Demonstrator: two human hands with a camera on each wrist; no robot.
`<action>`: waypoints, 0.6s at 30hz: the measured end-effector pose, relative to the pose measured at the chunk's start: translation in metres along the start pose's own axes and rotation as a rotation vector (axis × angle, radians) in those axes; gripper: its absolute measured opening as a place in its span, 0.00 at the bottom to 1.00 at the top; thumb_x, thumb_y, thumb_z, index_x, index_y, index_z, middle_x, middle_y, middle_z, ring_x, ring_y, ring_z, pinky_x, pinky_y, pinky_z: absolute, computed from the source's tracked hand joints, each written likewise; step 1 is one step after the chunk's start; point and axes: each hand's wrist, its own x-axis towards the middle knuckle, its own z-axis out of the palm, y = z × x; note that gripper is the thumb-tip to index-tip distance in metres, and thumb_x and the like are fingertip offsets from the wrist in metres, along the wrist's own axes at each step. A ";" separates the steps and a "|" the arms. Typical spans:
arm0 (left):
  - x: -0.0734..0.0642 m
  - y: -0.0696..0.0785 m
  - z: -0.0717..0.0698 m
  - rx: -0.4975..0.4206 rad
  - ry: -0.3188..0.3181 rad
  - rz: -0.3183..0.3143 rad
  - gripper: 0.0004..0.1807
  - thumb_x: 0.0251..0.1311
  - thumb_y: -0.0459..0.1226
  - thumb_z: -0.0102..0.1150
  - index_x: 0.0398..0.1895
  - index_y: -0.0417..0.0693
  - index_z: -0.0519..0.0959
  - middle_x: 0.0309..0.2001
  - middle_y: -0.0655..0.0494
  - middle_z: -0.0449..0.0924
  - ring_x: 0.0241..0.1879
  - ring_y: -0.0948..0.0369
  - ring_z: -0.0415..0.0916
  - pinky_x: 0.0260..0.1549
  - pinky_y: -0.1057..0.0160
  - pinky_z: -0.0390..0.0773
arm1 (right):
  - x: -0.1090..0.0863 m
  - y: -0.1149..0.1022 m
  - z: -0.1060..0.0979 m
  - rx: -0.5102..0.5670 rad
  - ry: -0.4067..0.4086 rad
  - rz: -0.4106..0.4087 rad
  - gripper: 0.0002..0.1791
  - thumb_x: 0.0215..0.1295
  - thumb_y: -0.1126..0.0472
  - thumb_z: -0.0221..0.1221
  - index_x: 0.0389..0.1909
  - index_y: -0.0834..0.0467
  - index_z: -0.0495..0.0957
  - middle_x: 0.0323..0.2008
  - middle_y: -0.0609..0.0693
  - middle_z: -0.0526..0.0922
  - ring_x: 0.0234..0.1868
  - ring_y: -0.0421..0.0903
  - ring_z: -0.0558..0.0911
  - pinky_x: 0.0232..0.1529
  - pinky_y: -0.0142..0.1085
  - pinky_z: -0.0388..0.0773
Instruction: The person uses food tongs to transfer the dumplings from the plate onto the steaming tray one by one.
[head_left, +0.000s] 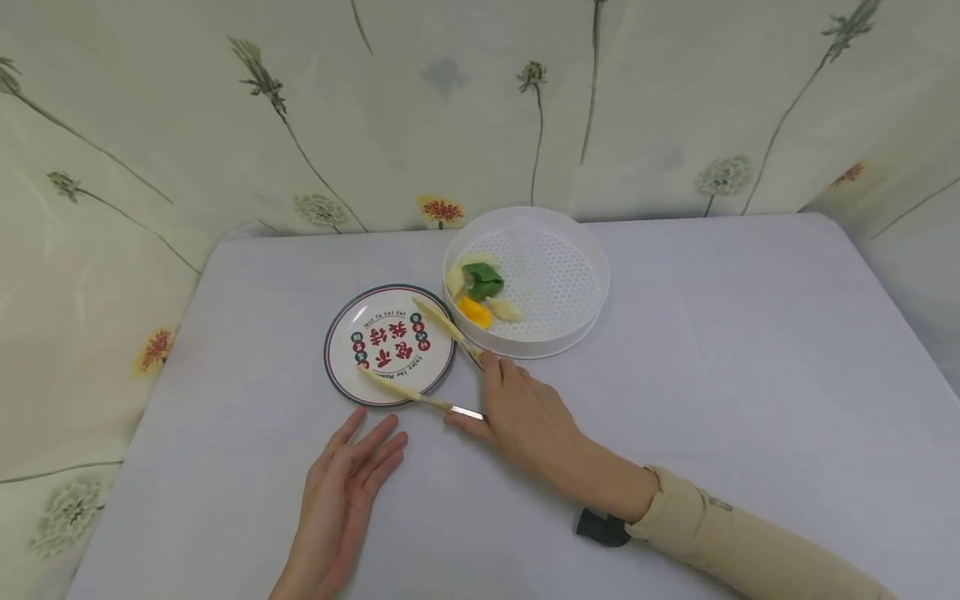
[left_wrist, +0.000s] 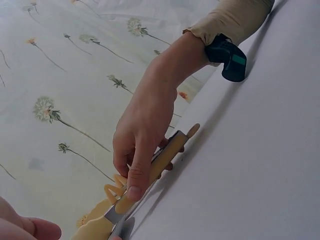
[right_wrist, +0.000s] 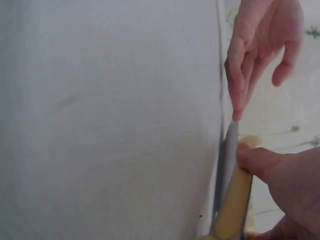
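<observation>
My right hand (head_left: pixel 528 417) grips a pair of tongs (head_left: pixel 390 385) with pale yellow tips and metal arms. The two arms stand spread over a white plate (head_left: pixel 345 346) with a dark rim and red lettering, with no food between the tips. In the left wrist view, the right fingers and thumb wrap the yellow-sided tongs (left_wrist: pixel 167 157). My left hand (head_left: pixel 341 492) holds nothing, its fingers extended and slightly bent at the plate's near rim; I cannot tell whether they touch it. Several food-like pieces, one green (head_left: pixel 483 281) and one yellow (head_left: pixel 474 312), lie in a white round basket.
That basket (head_left: pixel 558 279), with a perforated floor, stands behind and right of the plate, close to the tongs' upper arm. Its pieces, including pale ones (head_left: pixel 504 309), gather at the left side. A white cloth (head_left: pixel 750 375) covers the table; a flowered curtain (head_left: pixel 645 100) hangs behind.
</observation>
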 end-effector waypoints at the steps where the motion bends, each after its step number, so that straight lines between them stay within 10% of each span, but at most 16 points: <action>1: 0.000 0.000 0.000 0.005 -0.001 -0.001 0.33 0.87 0.41 0.34 0.89 0.49 0.43 0.81 0.41 0.65 0.66 0.62 0.83 0.69 0.68 0.82 | 0.000 0.000 0.000 -0.021 0.010 0.002 0.47 0.65 0.27 0.67 0.60 0.67 0.72 0.36 0.55 0.79 0.31 0.47 0.78 0.22 0.39 0.83; 8: 0.004 0.002 0.002 0.013 0.002 -0.006 0.33 0.87 0.42 0.35 0.89 0.49 0.44 0.82 0.42 0.66 0.66 0.61 0.83 0.68 0.68 0.82 | 0.001 -0.001 0.000 -0.124 0.055 -0.006 0.47 0.61 0.25 0.68 0.56 0.66 0.76 0.34 0.54 0.75 0.31 0.46 0.71 0.17 0.34 0.74; 18: 0.000 0.005 0.002 0.077 0.042 0.012 0.32 0.85 0.41 0.42 0.88 0.55 0.53 0.80 0.47 0.69 0.67 0.59 0.82 0.66 0.66 0.84 | -0.020 0.026 -0.031 -0.053 -0.034 0.060 0.55 0.62 0.20 0.62 0.78 0.56 0.69 0.55 0.56 0.83 0.47 0.53 0.82 0.36 0.45 0.86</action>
